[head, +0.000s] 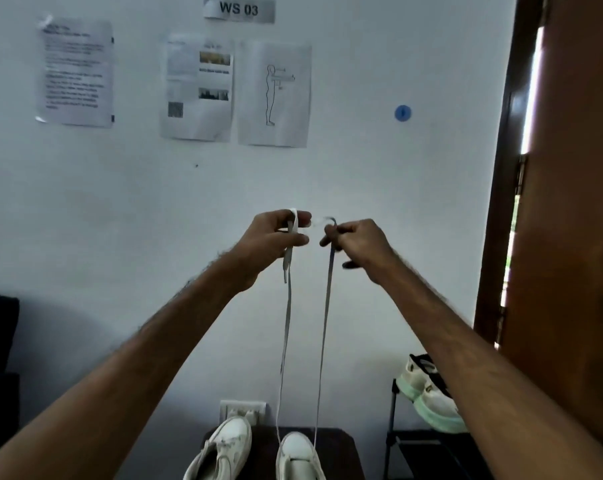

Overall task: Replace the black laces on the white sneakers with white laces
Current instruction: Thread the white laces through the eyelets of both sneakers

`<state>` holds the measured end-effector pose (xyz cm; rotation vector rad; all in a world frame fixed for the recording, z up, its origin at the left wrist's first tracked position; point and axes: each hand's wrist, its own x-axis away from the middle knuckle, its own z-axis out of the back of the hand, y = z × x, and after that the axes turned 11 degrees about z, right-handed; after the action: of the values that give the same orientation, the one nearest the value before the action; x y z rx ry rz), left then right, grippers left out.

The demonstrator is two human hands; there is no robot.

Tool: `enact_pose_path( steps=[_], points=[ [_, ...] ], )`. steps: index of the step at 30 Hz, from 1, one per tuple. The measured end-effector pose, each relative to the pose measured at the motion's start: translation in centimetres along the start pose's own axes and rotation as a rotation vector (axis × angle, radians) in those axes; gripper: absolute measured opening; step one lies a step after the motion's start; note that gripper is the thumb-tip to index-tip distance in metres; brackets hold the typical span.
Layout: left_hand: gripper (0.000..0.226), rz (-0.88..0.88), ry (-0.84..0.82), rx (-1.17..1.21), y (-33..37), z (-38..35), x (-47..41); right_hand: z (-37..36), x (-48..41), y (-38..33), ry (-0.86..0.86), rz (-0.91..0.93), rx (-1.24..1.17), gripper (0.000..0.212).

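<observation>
A: Head view, what's up top?

B: Both arms raised twd the wall. Left hand (274, 237) has its grip pinched on one end of the white lace (286, 320); the lace loops over the fingers & a short tail hangs below the fist. Right hand (353, 242) pinches the other end, fingers curled tight round it.

A: And the lace itself?

B: Two strands drop from the hands, near parallel, close together, down to the right sneaker (298, 455) at the bottom edge. They reach it near the toe end; exact eyelets can't be made out.

A: Other shoe?

B: Left sneaker (224, 452) lies just beside it, tilted outward, both on a dark table (341, 445). Its lacing is too blurred to tell colour.

A: Surroundings?

B: A pale shoe with mint sole (428, 396) on a black rack (397, 438) at right, wooden door (566, 202) beyond. Papers & a "WS 03" sign (239, 9) on the wall.
</observation>
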<state>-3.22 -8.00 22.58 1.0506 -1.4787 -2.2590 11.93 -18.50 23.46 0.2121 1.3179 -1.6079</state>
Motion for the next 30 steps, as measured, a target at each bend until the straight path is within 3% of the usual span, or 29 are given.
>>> enact_pose_path(
  steps=[2, 5, 7, 11, 12, 14, 16, 18, 21, 24, 30],
  points=[
    [0.023, -0.01, 0.061, 0.037, -1.0, -0.5, 0.6, -0.2, 0.2, 0.5, 0.0, -0.04, -0.048, 0.031],
    [0.011, 0.08, 0.189, -0.025, -5.8, -1.1, 1.4, -1.7, 2.4, 3.6, -0.038, -0.29, -0.349, 0.033],
    [0.008, 0.167, 0.228, -0.132, -10.8, -1.7, 1.8, -3.1, 4.6, 7.2, -0.048, -0.415, -0.408, 0.029],
    [0.011, 0.431, 0.138, -0.419, -20.9, -3.6, 4.2, -7.1, 10.2, 17.3, -0.204, -0.508, 0.02, 0.011],
    [0.01, 0.477, 0.094, -0.451, -22.9, -4.4, 5.2, -8.2, 11.7, 19.5, -0.261, -0.567, 0.116, 0.016],
    [0.013, 0.531, -0.001, -0.532, -26.2, -6.1, 7.1, -10.3, 14.5, 23.0, -0.373, -0.627, 0.362, 0.056],
    [0.031, 0.567, -0.085, -0.62, -28.3, -7.5, 8.6, -11.7, 16.5, 24.9, -0.495, -0.533, 0.603, 0.075],
    [0.035, 0.593, -0.152, -0.663, -30.2, -8.6, 9.5, -12.7, 17.7, 25.7, -0.598, -0.415, 0.611, 0.061],
    [0.037, 0.634, -0.183, -0.66, -32.1, -9.3, 10.2, -13.8, 18.6, 26.9, -0.661, -0.409, 0.453, 0.028],
    [0.033, 0.627, -0.131, -0.678, -32.4, -9.9, 10.5, -14.2, 19.1, 27.7, -0.675, -0.405, 0.391, 0.031],
    [0.025, 0.666, -0.058, -0.637, -33.2, -11.0, 11.2, -15.1, 20.1, 28.7, -0.496, -0.466, 0.429, 0.014]
  ],
)
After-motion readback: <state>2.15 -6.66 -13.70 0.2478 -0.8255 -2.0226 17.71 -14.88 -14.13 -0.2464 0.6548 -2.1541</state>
